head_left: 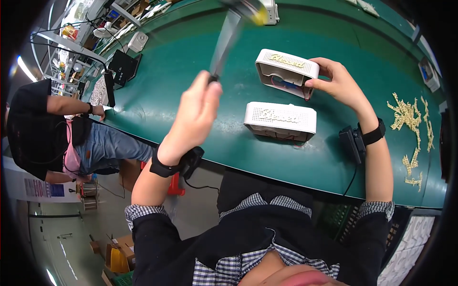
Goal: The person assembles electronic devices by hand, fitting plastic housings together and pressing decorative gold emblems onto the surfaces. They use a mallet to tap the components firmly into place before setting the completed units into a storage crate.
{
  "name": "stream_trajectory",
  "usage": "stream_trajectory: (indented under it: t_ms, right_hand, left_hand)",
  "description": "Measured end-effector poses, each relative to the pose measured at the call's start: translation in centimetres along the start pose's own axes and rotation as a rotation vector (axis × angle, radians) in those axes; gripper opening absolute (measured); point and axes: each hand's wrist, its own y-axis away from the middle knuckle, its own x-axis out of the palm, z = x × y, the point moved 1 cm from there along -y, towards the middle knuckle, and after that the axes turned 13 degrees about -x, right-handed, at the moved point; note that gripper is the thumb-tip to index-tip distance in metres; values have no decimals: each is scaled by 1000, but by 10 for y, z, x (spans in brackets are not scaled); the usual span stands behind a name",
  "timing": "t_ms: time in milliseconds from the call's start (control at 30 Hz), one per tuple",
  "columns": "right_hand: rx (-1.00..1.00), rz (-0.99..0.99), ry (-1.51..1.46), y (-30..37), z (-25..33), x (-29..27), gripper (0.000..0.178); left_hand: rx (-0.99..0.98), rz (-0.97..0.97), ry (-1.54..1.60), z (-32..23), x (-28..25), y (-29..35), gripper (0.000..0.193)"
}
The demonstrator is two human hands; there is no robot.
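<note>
My left hand (197, 109) is raised over the bench, closed around the handle of a hammer (226, 40). Motion blurs the hammer; its dark head with a yellow end is partly cut off at the top edge. On the green bench, my right hand (336, 81) grips the right end of a white perforated housing (286, 66). Pale yellow raised lettering sits on its upper face, and wires and something blue show through the open side. Nearer to me, apart from both hands, stands a similar white housing (280, 117) with whitish lettering and wires at its open side.
Yellow cut-out lettering (406, 114) lies in a heap and strips at the right. A white device (270, 12) stands at the far edge, another pale box (428, 74) at far right. A black stand (125, 66) is at left, beside a co-worker (52, 128).
</note>
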Motion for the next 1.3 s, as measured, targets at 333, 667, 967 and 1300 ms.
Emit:
stream_trajectory:
  t_ms: [333, 667, 967, 1300]
  right_hand:
    - [-23, 6, 24, -4, 5, 4, 51]
    - [10, -4, 13, -12, 5, 1, 54]
    - [-1, 67, 30, -8, 9, 0, 56]
    - [-210, 306, 446, 14, 103, 14, 68]
  left_hand:
    - [-48, 20, -506, 11, -10, -6, 26]
    - [-13, 23, -233, -28, 7, 4, 26]
    - [-227, 93, -88, -35, 5, 1, 26]
    - [-85, 25, -362, -24, -9, 104, 22]
